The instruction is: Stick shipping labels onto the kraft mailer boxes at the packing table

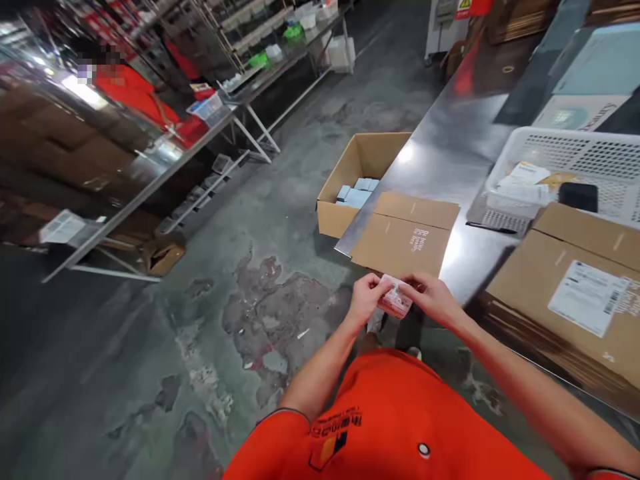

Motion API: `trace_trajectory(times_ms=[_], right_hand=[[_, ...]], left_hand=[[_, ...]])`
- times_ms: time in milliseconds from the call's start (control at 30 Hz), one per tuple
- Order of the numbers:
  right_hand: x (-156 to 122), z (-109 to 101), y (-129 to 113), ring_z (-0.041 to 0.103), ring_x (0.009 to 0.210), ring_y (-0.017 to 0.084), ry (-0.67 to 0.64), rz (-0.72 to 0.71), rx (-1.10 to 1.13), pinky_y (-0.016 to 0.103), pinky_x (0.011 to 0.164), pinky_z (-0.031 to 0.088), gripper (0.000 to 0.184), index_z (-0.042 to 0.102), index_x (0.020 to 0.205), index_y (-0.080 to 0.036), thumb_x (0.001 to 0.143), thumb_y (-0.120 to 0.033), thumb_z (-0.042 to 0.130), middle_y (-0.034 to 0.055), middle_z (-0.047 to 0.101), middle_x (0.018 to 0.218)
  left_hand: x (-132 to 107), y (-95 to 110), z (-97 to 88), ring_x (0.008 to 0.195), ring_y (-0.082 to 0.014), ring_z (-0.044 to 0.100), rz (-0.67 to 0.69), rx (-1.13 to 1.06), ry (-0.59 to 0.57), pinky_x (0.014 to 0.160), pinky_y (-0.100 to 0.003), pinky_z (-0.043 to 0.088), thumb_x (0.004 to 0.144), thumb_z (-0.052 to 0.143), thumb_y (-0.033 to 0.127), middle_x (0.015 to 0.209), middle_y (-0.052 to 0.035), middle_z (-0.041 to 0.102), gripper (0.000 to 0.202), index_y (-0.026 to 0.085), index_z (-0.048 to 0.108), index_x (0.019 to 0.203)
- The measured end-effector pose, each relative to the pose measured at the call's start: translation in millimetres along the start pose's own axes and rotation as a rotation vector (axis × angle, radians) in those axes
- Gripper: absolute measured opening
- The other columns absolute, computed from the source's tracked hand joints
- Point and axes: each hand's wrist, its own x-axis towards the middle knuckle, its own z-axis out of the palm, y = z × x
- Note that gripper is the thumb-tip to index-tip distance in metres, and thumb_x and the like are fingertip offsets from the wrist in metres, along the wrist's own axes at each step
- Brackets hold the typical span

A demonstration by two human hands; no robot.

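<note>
A small pink-and-white printed card is pinched between my two hands in front of my body. My left hand grips its left edge with thumb and fingers. On the opposite side, my right hand has its thumb and fingertips closed on the upper right corner. The print is too small to read. Just beyond my fingers, a flattened cardboard box with white lettering lies on the corner of the metal table, overhanging its edge.
An open carton holding light blue boxes stands on the floor by the table. To the right are a white basket and stacked flat cardboard with a shipping label. Another person stands behind the left bench.
</note>
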Motion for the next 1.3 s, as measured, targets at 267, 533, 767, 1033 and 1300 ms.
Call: trace_trajectory(times_ms=[267, 533, 767, 1033, 1300], right_hand=[[124.6, -15.8, 49.7, 0.06, 0.088, 0.025, 0.221, -0.02, -0.508, 0.039, 0.082, 0.046, 0.025, 0.067, 0.085, -0.018, 0.089, -0.037, 0.052, 0.0103, 0.067, 0.088], [167.9, -20.0, 66.0, 0.054, 0.114, 0.035, 0.238, 0.002, -0.916, 0.051, 0.097, 0.042, 0.046, 0.054, 0.135, -0.011, 0.095, -0.033, 0.047, 0.0214, 0.058, 0.13], [123.1, 55.4, 64.1, 0.024, 0.145, 0.037, 0.047, -0.212, -0.922, 0.058, 0.119, 0.015, 0.061, 0.042, 0.144, -0.004, 0.098, -0.042, 0.041, 0.021, 0.036, 0.153], [52.0, -14.0, 90.6, 0.058, 0.107, 0.034, 0.597, 0.431, -0.66, 0.052, 0.094, 0.047, 0.049, 0.065, 0.115, -0.009, 0.096, -0.044, 0.037, 0.0225, 0.065, 0.11], [-62.0, -120.0, 52.5, 0.065, 0.102, 0.03, 1.016, 0.518, -0.271, 0.047, 0.091, 0.052, 0.057, 0.065, 0.125, -0.015, 0.085, -0.055, 0.053, 0.016, 0.067, 0.118]], left_hand=[[36.4, -74.2, -41.0, 0.054, -0.0093, 0.048, -0.292, -0.005, -0.113, 0.051, -0.021, 0.035, 0.055, 0.082, 0.045, 0.059, 0.0032, 0.059, 0.039, 0.016, 0.059, 0.066], [20.7, -107.8, -97.3, 0.063, -0.017, 0.058, -0.318, 0.096, -0.139, 0.065, -0.029, 0.048, 0.065, 0.074, 0.053, 0.057, -0.001, 0.062, 0.039, 0.016, 0.066, 0.056], [97.7, -63.5, -94.7, 0.132, -0.0258, 0.051, 0.048, 0.134, -0.105, 0.11, -0.035, 0.038, 0.085, 0.061, 0.038, 0.143, -0.0111, 0.057, 0.027, 0.018, 0.076, 0.095], [76.0, -61.9, -87.5, 0.139, -0.0292, 0.045, 0.071, 0.289, -0.169, 0.109, -0.035, 0.037, 0.088, 0.058, 0.037, 0.154, -0.016, 0.04, 0.028, 0.017, 0.076, 0.093], [25.1, -36.1, -32.0, 0.074, -0.0197, 0.064, -0.044, 0.14, -0.23, 0.071, -0.029, 0.049, 0.075, 0.065, 0.061, 0.076, -0.0052, 0.073, 0.047, 0.014, 0.075, 0.078]])
